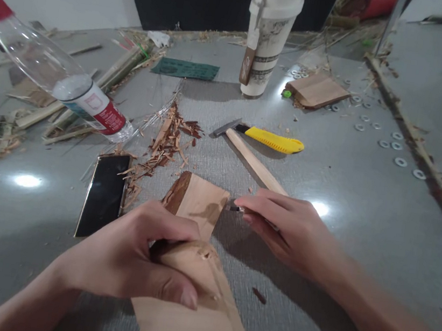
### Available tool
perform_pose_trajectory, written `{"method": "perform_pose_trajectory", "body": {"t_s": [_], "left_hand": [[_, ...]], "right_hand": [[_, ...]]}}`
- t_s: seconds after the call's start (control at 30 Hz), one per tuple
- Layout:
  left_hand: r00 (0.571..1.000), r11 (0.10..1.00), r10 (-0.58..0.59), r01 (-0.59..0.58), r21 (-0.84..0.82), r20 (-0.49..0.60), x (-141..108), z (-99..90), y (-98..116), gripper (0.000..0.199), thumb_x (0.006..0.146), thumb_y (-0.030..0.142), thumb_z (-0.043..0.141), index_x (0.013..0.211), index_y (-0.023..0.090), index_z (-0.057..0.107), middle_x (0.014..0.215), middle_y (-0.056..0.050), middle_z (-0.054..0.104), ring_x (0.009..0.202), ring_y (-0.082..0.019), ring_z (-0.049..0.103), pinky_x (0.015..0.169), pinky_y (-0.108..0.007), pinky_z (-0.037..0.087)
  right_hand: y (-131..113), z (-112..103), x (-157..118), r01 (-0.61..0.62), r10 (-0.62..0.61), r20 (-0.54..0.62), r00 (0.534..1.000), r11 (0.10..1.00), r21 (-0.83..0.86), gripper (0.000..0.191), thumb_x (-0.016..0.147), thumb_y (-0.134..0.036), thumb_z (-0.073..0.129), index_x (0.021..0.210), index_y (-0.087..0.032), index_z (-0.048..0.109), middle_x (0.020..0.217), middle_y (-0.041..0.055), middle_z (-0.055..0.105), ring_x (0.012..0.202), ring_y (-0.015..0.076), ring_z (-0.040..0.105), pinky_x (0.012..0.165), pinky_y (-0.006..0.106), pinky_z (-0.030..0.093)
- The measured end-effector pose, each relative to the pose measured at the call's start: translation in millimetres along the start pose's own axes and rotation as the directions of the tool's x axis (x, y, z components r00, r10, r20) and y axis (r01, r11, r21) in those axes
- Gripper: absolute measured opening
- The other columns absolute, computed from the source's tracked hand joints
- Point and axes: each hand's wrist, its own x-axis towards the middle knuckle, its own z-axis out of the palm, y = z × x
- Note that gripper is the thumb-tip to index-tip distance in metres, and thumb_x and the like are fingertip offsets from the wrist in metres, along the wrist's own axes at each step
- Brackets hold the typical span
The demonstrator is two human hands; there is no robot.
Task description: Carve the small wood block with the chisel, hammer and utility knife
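My left hand (143, 258) is wrapped round a pale wooden board (193, 314), thumb on its upper face. Just beyond it lies a second wood piece (200, 201) with bark on its left edge. To the right of that piece, my right hand (278, 224) pinches a small dark and shiny object (235, 208), too small to name. A hammer (254, 162) lies past my right hand, its handle end partly hidden by the fingers. Against the hammer's head rests a yellow utility knife (275, 140).
A black phone (104, 193), wood shavings (167, 137) and a tilted plastic bottle (87, 99) are on the left. A white cup (267, 41) stands at the back. Metal washers (397, 145), another wood piece (318, 89) and a long stick (415, 145) lie on the right.
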Motion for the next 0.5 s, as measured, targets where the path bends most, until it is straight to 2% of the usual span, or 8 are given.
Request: {"method": "perform_pose_trajectory", "body": {"t_s": [0.2,0.37,0.43,0.5], "left_hand": [[0.993,0.994,-0.109,0.11,-0.01,0.044,-0.3,-0.3,-1.8,0.035,0.089,0.04,0.087,0.075,0.016,0.065,0.065,0.008,0.046,0.059,-0.006,0.038,0.049,-0.019,0.027],[0.978,0.978,-0.207,0.207,-0.008,0.04,-1.6,0.2,-3.1,0.03,0.091,0.041,0.083,0.081,0.017,0.068,0.068,0.007,0.05,0.061,-0.008,0.042,0.051,-0.019,0.03],[0.976,0.977,-0.214,0.214,0.009,0.031,-1.4,0.1,-3.2,0.029,0.091,0.041,0.082,0.083,0.017,0.069,0.069,0.007,0.052,0.063,-0.008,0.045,0.052,-0.018,0.032],[0.976,0.976,-0.215,0.214,0.027,0.025,-0.7,-0.1,-3.4,0.03,0.092,0.042,0.082,0.082,0.018,0.067,0.068,0.008,0.051,0.062,-0.007,0.044,0.052,-0.018,0.032]], "right_hand": [[-0.1,0.9,-1.6,-0.032,0.032,0.051,0.998,0.999,0.006,0.02,0.114,-0.023,0.051,0.125,-0.026,0.067,0.108,0.0065,0.082,0.089,0.0201,0.077,0.071,0.03,0.054],[1.9,5.6,-0.3,-0.12,0.126,0.127,0.984,0.991,-0.06,0.029,0.111,-0.017,0.046,0.136,-0.024,0.06,0.123,0.0098,0.081,0.098,0.0244,0.079,0.075,0.034,0.056],[3.1,7.1,0.4,-0.153,0.162,0.137,0.977,0.986,-0.071,0.032,0.108,-0.014,0.045,0.136,-0.022,0.056,0.112,0.009,0.081,0.089,0.0229,0.077,0.071,0.033,0.054],[3.8,7.7,0.8,-0.176,0.183,0.124,0.975,0.982,-0.067,0.026,0.106,-0.013,0.046,0.13,-0.021,0.054,0.098,0.006,0.079,0.076,0.0205,0.072,0.065,0.031,0.05]]}}
